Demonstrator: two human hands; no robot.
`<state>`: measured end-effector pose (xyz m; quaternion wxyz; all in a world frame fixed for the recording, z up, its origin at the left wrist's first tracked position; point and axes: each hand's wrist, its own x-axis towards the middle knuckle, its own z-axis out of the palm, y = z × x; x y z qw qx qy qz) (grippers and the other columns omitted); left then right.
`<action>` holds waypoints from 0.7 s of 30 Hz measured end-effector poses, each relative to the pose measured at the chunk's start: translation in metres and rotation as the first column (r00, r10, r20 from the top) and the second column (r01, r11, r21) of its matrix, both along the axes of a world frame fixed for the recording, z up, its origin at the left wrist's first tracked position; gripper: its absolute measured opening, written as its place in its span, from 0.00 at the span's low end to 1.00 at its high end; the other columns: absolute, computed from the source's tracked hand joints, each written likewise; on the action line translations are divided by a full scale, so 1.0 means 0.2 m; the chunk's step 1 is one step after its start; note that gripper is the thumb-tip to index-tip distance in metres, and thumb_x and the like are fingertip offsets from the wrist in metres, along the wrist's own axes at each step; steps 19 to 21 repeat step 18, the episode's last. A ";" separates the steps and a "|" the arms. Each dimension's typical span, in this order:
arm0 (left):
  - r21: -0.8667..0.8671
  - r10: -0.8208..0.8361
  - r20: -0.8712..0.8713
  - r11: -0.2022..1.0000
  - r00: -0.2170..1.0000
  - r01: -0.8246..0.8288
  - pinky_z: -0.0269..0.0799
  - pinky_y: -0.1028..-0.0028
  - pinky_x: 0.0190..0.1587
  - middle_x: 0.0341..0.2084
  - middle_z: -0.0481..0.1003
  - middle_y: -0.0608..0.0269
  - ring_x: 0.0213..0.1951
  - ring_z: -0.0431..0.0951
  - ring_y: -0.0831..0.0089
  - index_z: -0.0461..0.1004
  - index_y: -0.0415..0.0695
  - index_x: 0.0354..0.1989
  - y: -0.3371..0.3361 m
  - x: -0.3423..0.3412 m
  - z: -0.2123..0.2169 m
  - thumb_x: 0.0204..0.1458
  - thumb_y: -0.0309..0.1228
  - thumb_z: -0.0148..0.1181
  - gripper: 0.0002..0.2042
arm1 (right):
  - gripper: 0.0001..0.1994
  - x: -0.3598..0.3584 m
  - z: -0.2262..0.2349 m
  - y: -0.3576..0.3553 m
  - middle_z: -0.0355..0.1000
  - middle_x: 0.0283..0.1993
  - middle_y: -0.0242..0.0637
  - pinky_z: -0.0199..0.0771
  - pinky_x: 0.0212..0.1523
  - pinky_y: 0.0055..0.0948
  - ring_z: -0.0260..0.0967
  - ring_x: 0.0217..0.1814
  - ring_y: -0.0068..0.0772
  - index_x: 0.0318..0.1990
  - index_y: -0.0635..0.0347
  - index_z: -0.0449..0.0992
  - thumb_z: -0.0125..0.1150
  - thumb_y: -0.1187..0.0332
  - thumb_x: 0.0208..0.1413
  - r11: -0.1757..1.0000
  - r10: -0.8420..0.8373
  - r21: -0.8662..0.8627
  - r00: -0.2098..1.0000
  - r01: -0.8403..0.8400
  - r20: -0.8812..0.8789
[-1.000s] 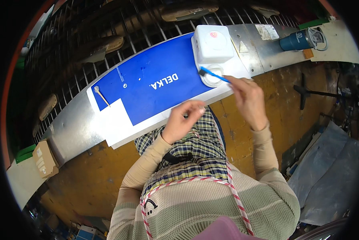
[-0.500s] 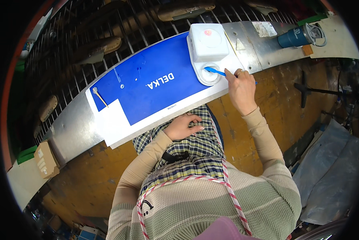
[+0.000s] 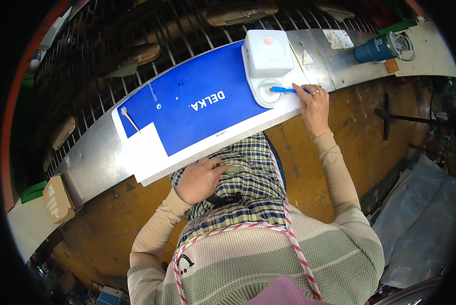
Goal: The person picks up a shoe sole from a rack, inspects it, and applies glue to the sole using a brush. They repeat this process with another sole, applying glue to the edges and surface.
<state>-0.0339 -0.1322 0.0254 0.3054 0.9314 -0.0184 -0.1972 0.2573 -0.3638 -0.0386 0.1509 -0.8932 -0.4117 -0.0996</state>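
Observation:
My right hand [image 3: 316,108] pinches a slim blue brush-like tool [image 3: 286,90]. Its tip reaches over a small round white dish [image 3: 269,94]. This dish sits in a white plastic holder, in front of a boxy white container [image 3: 269,52] with a pinkish spot on top. Down at my lap, my left hand [image 3: 200,179] lies on the checked apron [image 3: 258,183], fingers apart and bent near a red-and-white trimmed edge with a green patch below it. I see nothing held in it. Both white pieces stand at the right end of a flat blue-and-white cardboard box [image 3: 192,114].
A wooden stick with a whitish blob [image 3: 130,119] lies on the box's left end. On the metal table [image 3: 93,152] stands a small brown carton [image 3: 58,199]. At the right are a teal tumbler [image 3: 374,50] and a paper label [image 3: 338,39]. Metal bars [image 3: 182,30] run behind.
My right hand has shifted slightly right, levelling the blue tool and drawing its tip toward the dish's right side. My left hand has moved left across my lap, uncovering the trimmed edge.

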 end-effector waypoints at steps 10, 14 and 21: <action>0.259 -0.139 -0.147 0.950 0.979 0.174 0.76 0.64 0.38 0.58 0.72 0.54 0.45 0.79 0.61 0.84 0.54 0.42 -0.08 0.13 -0.06 0.50 0.48 0.64 0.16 | 0.21 -0.14 0.20 0.12 0.75 0.51 0.39 0.67 0.55 0.42 0.69 0.56 0.44 0.55 0.55 0.77 0.62 0.78 0.52 0.989 -0.019 0.145 0.999 0.012 0.047; 0.226 -0.167 -0.113 0.956 0.979 0.189 0.76 0.63 0.39 0.55 0.73 0.50 0.44 0.79 0.59 0.84 0.54 0.38 -0.13 0.17 -0.08 0.48 0.50 0.64 0.16 | 0.17 -0.32 0.27 0.15 0.78 0.43 0.43 0.71 0.53 0.36 0.73 0.53 0.44 0.50 0.59 0.79 0.64 0.79 0.51 0.961 0.233 0.228 0.903 -0.157 -0.360; 0.415 -0.230 -0.228 0.856 0.946 0.308 0.67 0.41 0.56 0.57 0.72 0.51 0.44 0.78 0.54 0.83 0.47 0.34 -0.13 0.22 -0.06 0.48 0.50 0.64 0.19 | 0.12 -0.45 0.22 0.34 0.77 0.48 0.52 0.64 0.65 0.38 0.68 0.62 0.53 0.43 0.62 0.82 0.64 0.77 0.50 0.864 0.497 0.410 0.629 -0.294 -0.597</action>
